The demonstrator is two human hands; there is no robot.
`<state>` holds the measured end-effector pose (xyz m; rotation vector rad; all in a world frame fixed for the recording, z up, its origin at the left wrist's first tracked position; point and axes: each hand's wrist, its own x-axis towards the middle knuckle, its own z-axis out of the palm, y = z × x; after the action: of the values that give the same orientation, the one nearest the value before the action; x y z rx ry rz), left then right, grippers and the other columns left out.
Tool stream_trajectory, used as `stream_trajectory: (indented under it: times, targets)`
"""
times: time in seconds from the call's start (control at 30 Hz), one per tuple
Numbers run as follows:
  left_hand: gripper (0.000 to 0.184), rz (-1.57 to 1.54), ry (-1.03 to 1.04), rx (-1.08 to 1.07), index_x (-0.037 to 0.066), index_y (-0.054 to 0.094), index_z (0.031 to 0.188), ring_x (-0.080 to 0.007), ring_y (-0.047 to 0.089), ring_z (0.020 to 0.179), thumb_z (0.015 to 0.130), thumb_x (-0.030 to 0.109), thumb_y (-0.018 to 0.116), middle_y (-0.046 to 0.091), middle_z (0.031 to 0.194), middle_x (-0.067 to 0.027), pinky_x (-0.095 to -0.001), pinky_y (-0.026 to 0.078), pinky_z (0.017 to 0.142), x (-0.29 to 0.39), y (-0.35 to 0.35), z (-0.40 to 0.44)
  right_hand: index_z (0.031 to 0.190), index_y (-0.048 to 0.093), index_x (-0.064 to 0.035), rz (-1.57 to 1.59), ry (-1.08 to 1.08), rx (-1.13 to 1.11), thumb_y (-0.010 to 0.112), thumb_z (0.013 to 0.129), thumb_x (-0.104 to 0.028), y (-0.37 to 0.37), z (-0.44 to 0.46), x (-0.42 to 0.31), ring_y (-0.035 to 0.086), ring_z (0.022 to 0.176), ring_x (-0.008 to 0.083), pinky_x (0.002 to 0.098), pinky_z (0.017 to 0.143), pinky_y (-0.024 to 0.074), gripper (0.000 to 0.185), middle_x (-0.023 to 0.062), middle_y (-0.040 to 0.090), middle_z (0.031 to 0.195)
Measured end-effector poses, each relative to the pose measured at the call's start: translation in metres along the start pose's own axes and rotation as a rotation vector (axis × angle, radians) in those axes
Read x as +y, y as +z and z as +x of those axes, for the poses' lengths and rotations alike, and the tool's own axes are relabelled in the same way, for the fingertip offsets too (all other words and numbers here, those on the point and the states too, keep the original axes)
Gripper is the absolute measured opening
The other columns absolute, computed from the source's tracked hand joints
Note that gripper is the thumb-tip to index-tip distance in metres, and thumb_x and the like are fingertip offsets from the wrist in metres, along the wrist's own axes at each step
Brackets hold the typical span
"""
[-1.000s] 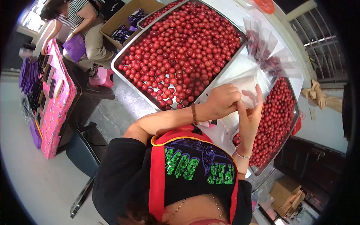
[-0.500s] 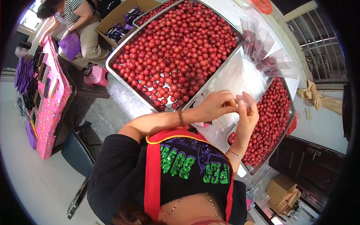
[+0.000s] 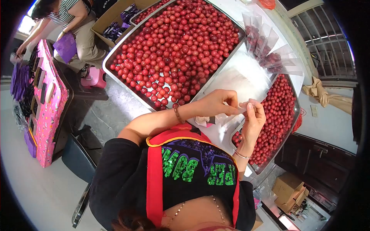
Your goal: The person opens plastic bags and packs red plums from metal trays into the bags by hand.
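My left hand [image 3: 220,103], with a beaded bracelet at the wrist, is curled with thumb and forefinger drawn together. Close beside it, my right hand [image 3: 253,118] pinches a thin clear plastic bag [image 3: 243,105] at its edge. The bag's film runs between the fingertips of both hands and is hard to make out. Beneath them lies a pile of clear plastic bags [image 3: 241,79] on the white table. A large metal tray [image 3: 129,94] of small red plums [image 3: 173,50] stands ahead to the left, and a second tray [image 3: 297,111] of them lies beside my right hand.
Several filled cone-shaped bags [image 3: 269,57] lie at the back right of the table. To the left, a seated person [image 3: 73,23] works by a pink-covered table [image 3: 50,115] with purple packets. A dark chair [image 3: 77,156] and a cardboard box [image 3: 289,190] stand nearby.
Both hands stay close together; the left fingers have dropped slightly and opened a wider loop. The whole view has shifted a little. The seated person's arm reaches further toward the purple packets.
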<state>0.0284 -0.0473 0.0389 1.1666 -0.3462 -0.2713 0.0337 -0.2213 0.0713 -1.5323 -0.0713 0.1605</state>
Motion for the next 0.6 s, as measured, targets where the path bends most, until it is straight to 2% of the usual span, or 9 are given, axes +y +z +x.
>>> stream_trajectory:
  times: [0.03,0.07,0.17,0.27,0.33,0.4,0.5,0.6]
  targets:
    - [0.018,0.127,-0.057,0.096,0.002,0.052,0.081,-0.0094,0.054,0.075,0.079,0.012,0.067,0.055,0.077,-0.0019,-0.0236,0.045,0.063,0.004,0.001,-0.001,0.099,0.058,-0.0008,0.056,-0.023,0.015,0.059,0.085,-0.007,0.004,0.002,-0.003,0.058,0.079,0.0115,0.0235,0.073,0.0467,0.015,0.0053,0.061,0.088]
    - [0.018,0.122,-0.06,0.096,0.002,0.052,0.081,-0.0094,0.054,0.075,0.079,0.012,0.067,0.055,0.077,-0.0019,-0.0236,0.045,0.063,0.016,0.007,-0.003,0.097,0.058,-0.0012,0.113,-0.039,0.033,0.059,0.086,-0.008,0.007,0.002,-0.004,0.058,0.078,0.0113,0.0235,0.073,0.0466,0.013,0.0051,0.061,0.087]
    - [0.019,0.427,0.106,0.186,0.001,0.054,0.082,-0.0134,0.053,0.068,0.08,0.014,0.066,0.055,0.074,-0.0045,-0.0238,0.044,0.06,0.035,0.02,-0.002,0.098,0.057,-0.002,0.07,-0.079,0.029,0.057,0.088,-0.01,0.011,0.004,-0.003,0.057,0.079,0.0111,0.0235,0.072,0.047,0.013,0.0044,0.06,0.087]
    - [0.019,0.463,0.134,0.189,0.0,0.055,0.079,-0.0126,0.052,0.065,0.079,0.015,0.067,0.055,0.072,-0.0039,-0.0247,0.042,0.057,0.019,0.007,0.007,0.094,0.056,-0.0027,0.164,-0.075,0.041,0.053,0.09,-0.012,0.006,0.008,-0.001,0.057,0.08,0.0111,0.0251,0.069,0.0488,0.011,0.0038,0.059,0.087]
    - [0.019,0.389,0.065,0.18,0.001,0.055,0.076,-0.0125,0.052,0.063,0.078,0.015,0.068,0.056,0.071,-0.005,-0.0256,0.04,0.055,0.019,0.006,0.006,0.092,0.058,-0.0011,0.188,-0.059,0.032,0.056,0.088,-0.01,0.011,0.005,-0.005,0.058,0.077,0.01,0.0219,0.066,0.046,0.01,0.005,0.061,0.087]
    - [0.017,0.597,0.161,0.118,0.001,0.055,0.076,-0.013,0.05,0.059,0.078,0.013,0.067,0.054,0.069,-0.0062,-0.0261,0.039,0.053,0.023,0.009,0.008,0.094,0.056,-0.0009,0.171,-0.084,0.016,0.056,0.088,-0.008,0.013,0.003,-0.012,0.057,0.077,0.0097,0.0216,0.066,0.0456,0.01,0.0054,0.061,0.086]
    - [0.019,0.554,0.198,0.119,0.001,0.054,0.073,-0.0139,0.047,0.056,0.078,0.014,0.067,0.051,0.066,-0.006,-0.0274,0.037,0.05,0.018,0.015,0.013,0.098,0.053,-0.001,0.127,-0.116,-0.01,0.054,0.087,-0.002,0.008,0.003,-0.011,0.058,0.074,0.0109,0.0214,0.066,0.0456,0.011,0.0065,0.06,0.082]
    - [0.022,0.554,0.115,0.106,0.001,0.051,0.071,-0.014,0.045,0.054,0.078,0.014,0.068,0.05,0.064,-0.0059,-0.0281,0.036,0.049,0.021,0.022,0.01,0.097,0.053,-0.0009,0.182,-0.072,-0.018,0.054,0.087,-0.001,0.002,0.001,-0.007,0.058,0.072,0.011,0.0215,0.067,0.0457,0.01,0.0065,0.06,0.08]
